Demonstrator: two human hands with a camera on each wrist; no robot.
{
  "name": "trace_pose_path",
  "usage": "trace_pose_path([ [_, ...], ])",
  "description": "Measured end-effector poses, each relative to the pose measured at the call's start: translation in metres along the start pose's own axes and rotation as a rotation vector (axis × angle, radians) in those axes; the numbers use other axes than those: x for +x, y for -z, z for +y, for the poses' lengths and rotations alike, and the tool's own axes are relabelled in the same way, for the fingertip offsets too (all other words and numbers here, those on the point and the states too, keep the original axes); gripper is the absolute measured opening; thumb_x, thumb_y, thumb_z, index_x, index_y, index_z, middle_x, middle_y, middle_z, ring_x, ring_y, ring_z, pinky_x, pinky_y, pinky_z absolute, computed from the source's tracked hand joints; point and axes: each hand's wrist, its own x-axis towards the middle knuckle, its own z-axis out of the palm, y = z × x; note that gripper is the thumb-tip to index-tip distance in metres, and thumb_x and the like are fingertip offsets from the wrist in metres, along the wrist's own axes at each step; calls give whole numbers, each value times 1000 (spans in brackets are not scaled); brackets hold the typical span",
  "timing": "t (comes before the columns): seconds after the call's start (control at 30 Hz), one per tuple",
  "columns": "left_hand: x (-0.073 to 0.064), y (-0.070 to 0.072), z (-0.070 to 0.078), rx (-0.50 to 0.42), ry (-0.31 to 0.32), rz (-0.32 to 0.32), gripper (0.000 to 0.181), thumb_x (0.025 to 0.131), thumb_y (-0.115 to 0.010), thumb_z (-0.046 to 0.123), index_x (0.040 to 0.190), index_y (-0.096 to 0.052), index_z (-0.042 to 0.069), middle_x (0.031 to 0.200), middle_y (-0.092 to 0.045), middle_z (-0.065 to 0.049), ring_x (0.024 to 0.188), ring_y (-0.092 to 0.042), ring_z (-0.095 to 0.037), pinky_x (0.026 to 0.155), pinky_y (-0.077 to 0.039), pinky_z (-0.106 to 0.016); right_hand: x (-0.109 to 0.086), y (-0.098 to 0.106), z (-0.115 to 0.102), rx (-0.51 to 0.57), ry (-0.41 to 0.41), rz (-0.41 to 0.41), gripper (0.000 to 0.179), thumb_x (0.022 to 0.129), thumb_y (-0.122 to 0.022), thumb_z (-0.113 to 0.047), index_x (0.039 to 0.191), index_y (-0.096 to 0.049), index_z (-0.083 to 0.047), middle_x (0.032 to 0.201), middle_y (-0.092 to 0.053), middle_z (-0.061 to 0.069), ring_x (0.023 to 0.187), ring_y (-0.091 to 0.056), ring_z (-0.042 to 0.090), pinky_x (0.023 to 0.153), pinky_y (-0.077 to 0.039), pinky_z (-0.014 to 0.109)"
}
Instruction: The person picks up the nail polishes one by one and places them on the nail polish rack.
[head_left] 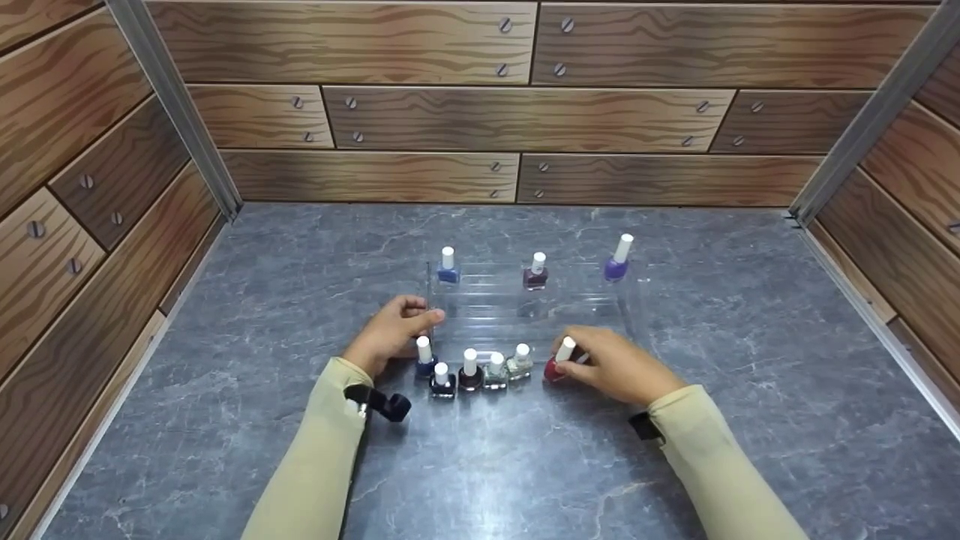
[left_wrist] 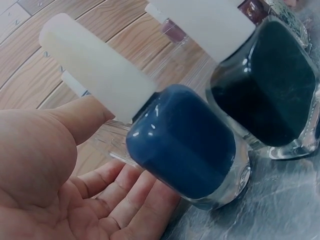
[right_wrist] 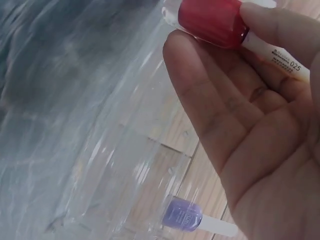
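Observation:
My right hand [head_left: 619,366] pinches a red nail polish bottle [head_left: 555,369] with a white cap, between thumb and fingers, at the front right of a clear plastic rack [head_left: 487,324]. In the right wrist view the red bottle [right_wrist: 212,21] lies against the fingertips. At the rack's left side, my left hand [head_left: 391,330] holds the edge, thumb inside and fingers outside. Close before that hand, a dark blue bottle [left_wrist: 182,142] and a darker one [left_wrist: 267,85] hide part of the grip. On the rack stand a blue bottle [head_left: 448,271], a dark plum bottle [head_left: 535,277] and a purple bottle [head_left: 616,268].
In front of the rack several bottles stand close together, among them a black one [head_left: 442,384], a dark red one [head_left: 470,377] and a clear glittery one [head_left: 495,375]. Wood-patterned walls [head_left: 375,176] enclose the grey marbled tabletop [head_left: 187,420] on the back and sides.

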Motion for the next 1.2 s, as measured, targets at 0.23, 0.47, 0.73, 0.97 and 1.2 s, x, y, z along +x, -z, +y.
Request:
trace_pose_path([
  [0.23,1,0,0,-12,-2,3,55,94,-79,29,135,-51,5,127,-56,-13,107,-58,-25,79,-61,-33,2,5,-6,163,-34,179,20,91,-79,-10,107,-66,-8,97,-73,1,89,-71,17,80,-62,30],
  [0.47,1,1,-2,-10,-4,7,57,93,-80,29,135,-51,5,130,-57,-14,108,-58,-25,79,-62,-34,1,9,-7,175,-41,337,22,87,-82,-10,106,-71,-6,93,-72,2,78,-65,16,68,-59,26],
  [0.73,0,0,-1,-6,-4,10,57,93,-80,30,135,-51,6,131,-57,-15,111,-58,-26,83,-62,-38,3,12,-7,140,-26,417,14,91,-78,-8,104,-74,-9,100,-72,-1,90,-70,16,86,-61,29],
  [0.97,-1,1,0,0,-12,4,57,94,-79,31,136,-50,6,130,-57,-14,113,-58,-27,85,-62,-40,1,22,-6,114,-121,535,19,93,-76,-5,111,-71,-3,102,-72,8,92,-70,22,84,-60,24],
  [1.2,0,1,-2,3,-13,6,57,93,-80,31,136,-51,6,132,-57,-15,118,-58,-31,88,-62,-42,-1,27,-3,152,-198,583,29,95,-75,-6,119,-60,0,99,-71,12,88,-69,23,79,-58,20],
])
